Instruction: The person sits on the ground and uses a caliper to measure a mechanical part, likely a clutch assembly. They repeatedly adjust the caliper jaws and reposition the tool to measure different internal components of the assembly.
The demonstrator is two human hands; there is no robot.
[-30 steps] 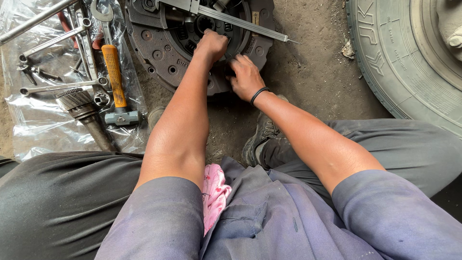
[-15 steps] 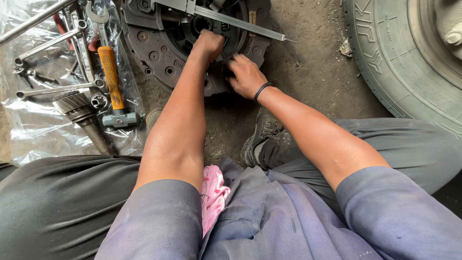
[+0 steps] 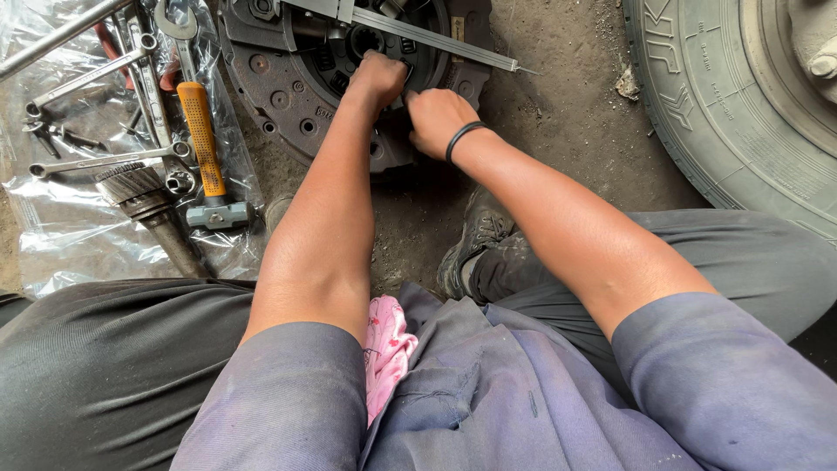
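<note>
Near: pink cloth [image 3: 388,349] at the lap. At 12 o'clock, left hand [image 3: 377,80] and right hand [image 3: 436,120], fingers curled together, press on the clutch disc [image 3: 288,96] lying on the ground; whether they grip cannot be told. Best kept level. Hammer [image 3: 202,139] at 10 o'clock.

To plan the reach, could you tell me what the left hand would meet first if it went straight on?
Probably the grey metal bar lying across the round rusty clutch plate, just beyond the left hand; depth is unclear.
</note>
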